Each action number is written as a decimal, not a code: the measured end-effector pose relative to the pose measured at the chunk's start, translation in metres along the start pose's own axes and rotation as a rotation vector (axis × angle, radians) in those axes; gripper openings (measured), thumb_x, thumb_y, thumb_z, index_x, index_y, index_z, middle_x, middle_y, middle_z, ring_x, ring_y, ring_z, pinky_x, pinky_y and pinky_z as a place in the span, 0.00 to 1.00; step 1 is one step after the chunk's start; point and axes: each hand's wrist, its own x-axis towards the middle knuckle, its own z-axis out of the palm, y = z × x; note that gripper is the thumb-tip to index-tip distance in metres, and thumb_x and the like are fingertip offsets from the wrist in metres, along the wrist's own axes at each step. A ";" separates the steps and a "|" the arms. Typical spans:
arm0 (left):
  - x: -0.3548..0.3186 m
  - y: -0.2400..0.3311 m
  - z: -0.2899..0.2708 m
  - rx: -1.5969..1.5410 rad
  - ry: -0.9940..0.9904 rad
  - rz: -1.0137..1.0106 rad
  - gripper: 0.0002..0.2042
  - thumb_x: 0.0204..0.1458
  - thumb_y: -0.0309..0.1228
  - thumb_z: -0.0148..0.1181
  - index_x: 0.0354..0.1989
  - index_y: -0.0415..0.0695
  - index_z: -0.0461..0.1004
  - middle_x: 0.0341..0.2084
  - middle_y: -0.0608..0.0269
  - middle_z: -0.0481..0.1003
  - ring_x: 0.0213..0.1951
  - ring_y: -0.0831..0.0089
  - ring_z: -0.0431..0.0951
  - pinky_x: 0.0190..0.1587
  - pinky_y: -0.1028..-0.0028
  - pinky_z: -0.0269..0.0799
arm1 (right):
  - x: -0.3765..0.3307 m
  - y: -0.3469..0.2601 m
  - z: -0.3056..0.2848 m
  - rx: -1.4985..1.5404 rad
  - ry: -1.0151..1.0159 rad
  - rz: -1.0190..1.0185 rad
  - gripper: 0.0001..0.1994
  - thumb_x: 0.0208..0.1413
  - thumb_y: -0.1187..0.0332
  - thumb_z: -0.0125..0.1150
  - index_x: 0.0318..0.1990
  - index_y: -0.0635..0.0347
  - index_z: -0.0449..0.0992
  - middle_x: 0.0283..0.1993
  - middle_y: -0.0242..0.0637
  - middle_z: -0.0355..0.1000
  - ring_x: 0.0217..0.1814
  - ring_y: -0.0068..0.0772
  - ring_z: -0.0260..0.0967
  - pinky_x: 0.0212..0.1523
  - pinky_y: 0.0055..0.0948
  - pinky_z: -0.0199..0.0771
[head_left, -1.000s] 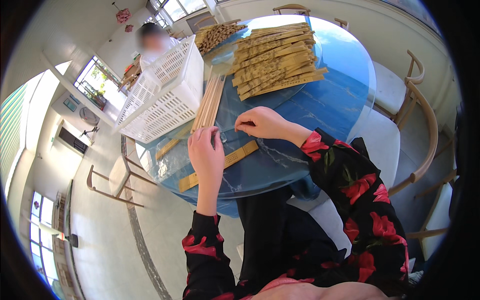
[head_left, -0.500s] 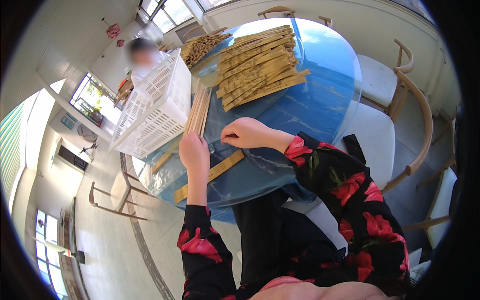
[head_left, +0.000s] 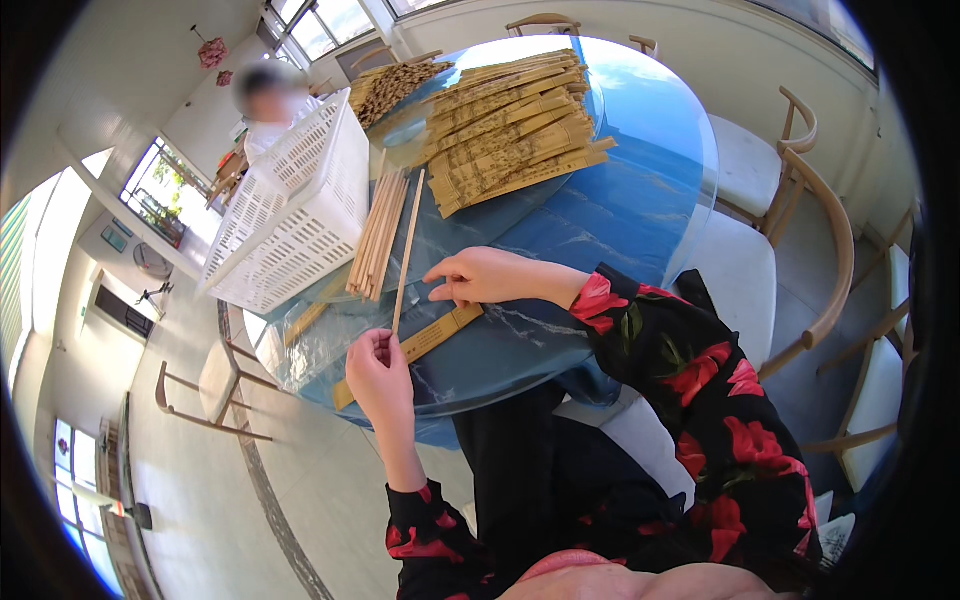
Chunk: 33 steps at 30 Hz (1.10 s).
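Note:
My left hand (head_left: 380,372) is closed, pinching the near end of a slim wooden chopstick (head_left: 409,245) that points away over the table. My right hand (head_left: 490,277) hovers above the table with its fingers apart, and nothing shows in them. Between and below the hands lies a single yellow printed paper sleeve (head_left: 436,333), partly covered by the left hand. A bundle of loose chopsticks (head_left: 378,238) rests beside the basket, just beyond my left hand. Farther off, a large stack of printed paper sleeves (head_left: 515,130) is spread in overlapping rows.
A white slotted plastic basket (head_left: 300,215) stands at the table's left. Behind it lies a heap of narrow wrapped bundles (head_left: 400,88). A blue cover lies over the round table (head_left: 645,200). Wooden chairs (head_left: 745,275) stand around it. Another person (head_left: 270,105) is beyond the basket.
My left hand has left the chopstick bundle and come back toward me with one chopstick, leaving the rest on the table. My right hand's fingers have spread.

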 end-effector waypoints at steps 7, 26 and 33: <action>-0.029 0.026 0.010 -0.018 -0.109 0.177 0.05 0.53 0.21 0.61 0.37 0.37 0.73 0.29 0.55 0.74 0.29 0.63 0.75 0.34 0.69 0.72 | -0.001 -0.003 0.003 0.537 -0.036 0.109 0.20 0.70 0.52 0.47 0.49 0.60 0.76 0.27 0.28 0.73 0.28 0.16 0.67 0.30 0.18 0.68; 0.005 0.005 -0.002 0.119 -0.212 0.446 0.10 0.47 0.25 0.66 0.39 0.39 0.78 0.38 0.57 0.77 0.45 0.56 0.74 0.49 0.64 0.71 | -0.001 -0.012 -0.023 0.565 0.124 0.084 0.21 0.69 0.53 0.49 0.26 0.57 0.72 0.21 0.28 0.70 0.21 0.16 0.62 0.25 0.18 0.62; 0.003 0.012 -0.001 0.121 -0.183 0.411 0.12 0.47 0.24 0.65 0.41 0.41 0.77 0.40 0.58 0.77 0.46 0.56 0.74 0.50 0.63 0.70 | -0.005 -0.009 -0.025 -0.228 0.142 -0.139 0.14 0.56 0.58 0.65 0.40 0.60 0.78 0.29 0.31 0.72 0.30 0.32 0.70 0.33 0.30 0.69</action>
